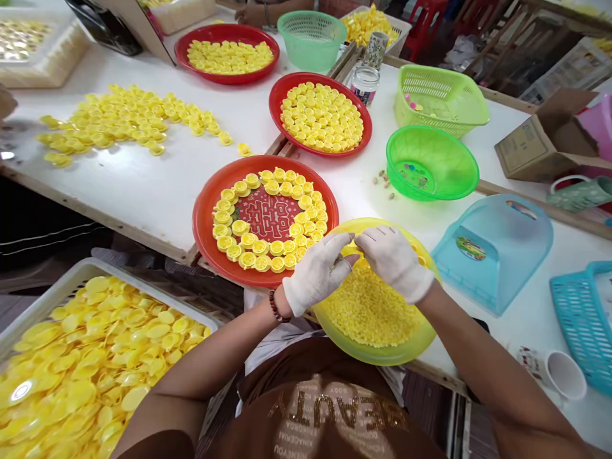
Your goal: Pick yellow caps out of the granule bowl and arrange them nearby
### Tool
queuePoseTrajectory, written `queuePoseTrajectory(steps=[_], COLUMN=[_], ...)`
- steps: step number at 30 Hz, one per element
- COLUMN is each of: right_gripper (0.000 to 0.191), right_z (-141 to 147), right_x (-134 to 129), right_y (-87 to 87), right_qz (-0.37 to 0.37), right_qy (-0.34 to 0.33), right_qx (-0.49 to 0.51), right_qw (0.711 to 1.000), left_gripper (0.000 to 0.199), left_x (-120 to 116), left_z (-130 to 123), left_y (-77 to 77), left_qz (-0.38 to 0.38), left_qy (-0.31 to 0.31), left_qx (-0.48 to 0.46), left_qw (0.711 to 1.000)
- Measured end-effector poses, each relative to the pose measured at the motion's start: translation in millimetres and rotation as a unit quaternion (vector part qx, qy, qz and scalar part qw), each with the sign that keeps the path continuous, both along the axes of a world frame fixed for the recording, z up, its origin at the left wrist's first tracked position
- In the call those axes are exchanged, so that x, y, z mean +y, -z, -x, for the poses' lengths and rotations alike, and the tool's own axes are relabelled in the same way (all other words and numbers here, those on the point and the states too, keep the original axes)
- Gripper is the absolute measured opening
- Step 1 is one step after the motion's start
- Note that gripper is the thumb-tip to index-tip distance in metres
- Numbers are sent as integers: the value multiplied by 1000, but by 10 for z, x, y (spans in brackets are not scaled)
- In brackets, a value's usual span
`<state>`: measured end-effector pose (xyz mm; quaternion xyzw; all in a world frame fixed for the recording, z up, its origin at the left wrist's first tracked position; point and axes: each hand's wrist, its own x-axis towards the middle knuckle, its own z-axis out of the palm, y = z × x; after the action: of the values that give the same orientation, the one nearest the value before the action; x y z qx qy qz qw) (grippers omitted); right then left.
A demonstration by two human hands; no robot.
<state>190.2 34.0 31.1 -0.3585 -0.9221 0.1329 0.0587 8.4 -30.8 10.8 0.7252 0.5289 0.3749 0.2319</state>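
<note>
My left hand (pixel 319 271) and my right hand (pixel 389 258), both in white gloves with bare fingertips, meet above a yellow bowl (pixel 377 354). Their fingers are pinched together; whatever lies between them is too small or hidden to make out. Many tiny yellow pieces (pixel 377 312) fill the bowl below. Just left of my left hand, a red tray (pixel 205 223) carries rings of round yellow parts (pixel 261 262) around its bare, printed middle.
Two more red trays (pixel 275 115) of yellow parts stand behind. Loose yellow parts (pixel 115 121) lie at the left. Green baskets (pixel 433 162), a blue scoop (pixel 497 248) and a mug (pixel 564 376) are on the right. A white crate (pixel 90 268) sits lower left. Another person's hand (pixel 251 15) shows behind.
</note>
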Motion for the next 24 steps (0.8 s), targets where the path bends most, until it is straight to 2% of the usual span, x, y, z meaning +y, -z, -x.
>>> queuePoseTrajectory(steps=[2, 5, 6, 8, 10, 12, 15, 19, 22, 24], right_gripper=[24, 30, 30, 26, 17, 21, 28, 14, 15, 14], right_z=[-137, -365, -432, -535, -575, -539, -385, -267, -345, -403], right_x=[-150, -425, -510, -656, -767, -850, -910, -829, -738, -707], right_y=[3, 56, 79, 121, 147, 160, 180, 215, 188, 135], right_qz=[-28, -44, -37, -13, 11, 28, 55, 123, 158, 156], right_qy=[-19, -52, -50, -20, 31, 82, 116, 100, 83, 85], right_qx=[20, 91, 109, 102, 27, -81, -160, -108, -44, 8], right_qw=[999, 994, 992, 994, 999, 993, 979, 981, 983, 984], left_gripper=[40, 37, 34, 29, 27, 28, 26, 23, 18, 16], left_x=[-12, -44, -64, -119, -181, -238, -289, -291, -275, -270], left_z=[23, 70, 77, 73, 52, 25, -10, -39, -67, -96], left_y=[-13, -30, -24, 10, 65, 123, 183, 195, 184, 180], left_qz=[68, 160, 158, 106, 41, 5, -8, -17, -22, -23], left_qy=[9, 103, 117, 110, 96, 85, 49, 21, 26, 35], left_qx=[-55, -90, -83, -25, 74, 156, 196, 210, 219, 215], left_qw=[996, 978, 977, 988, 992, 984, 979, 977, 975, 976])
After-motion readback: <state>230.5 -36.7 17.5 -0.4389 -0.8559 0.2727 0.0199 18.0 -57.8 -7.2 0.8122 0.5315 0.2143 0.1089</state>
